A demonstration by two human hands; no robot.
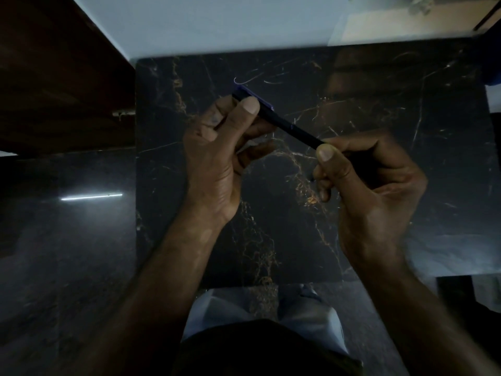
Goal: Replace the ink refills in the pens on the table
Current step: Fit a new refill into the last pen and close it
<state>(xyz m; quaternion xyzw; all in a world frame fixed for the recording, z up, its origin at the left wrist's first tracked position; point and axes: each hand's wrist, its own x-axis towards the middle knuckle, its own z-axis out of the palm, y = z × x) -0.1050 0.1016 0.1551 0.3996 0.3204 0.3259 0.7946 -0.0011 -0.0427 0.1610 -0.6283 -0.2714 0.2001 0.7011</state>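
A dark pen (287, 125) with a blue clip end is held above the black marble table (379, 109), slanting from upper left to lower right. My left hand (222, 147) grips its upper, capped end between thumb and fingers. At the pen's lower end my right hand (366, 183) pinches it with thumb and forefinger. The pen's lower tip is hidden inside my right fingers. No loose refill can be made out in the dim light.
The table's far edge meets a pale wall (217, 23). A dark wooden cabinet (54, 77) stands at the left. A dark glossy floor (67, 240) lies left of the table, and my lap (260, 321) sits at its near edge.
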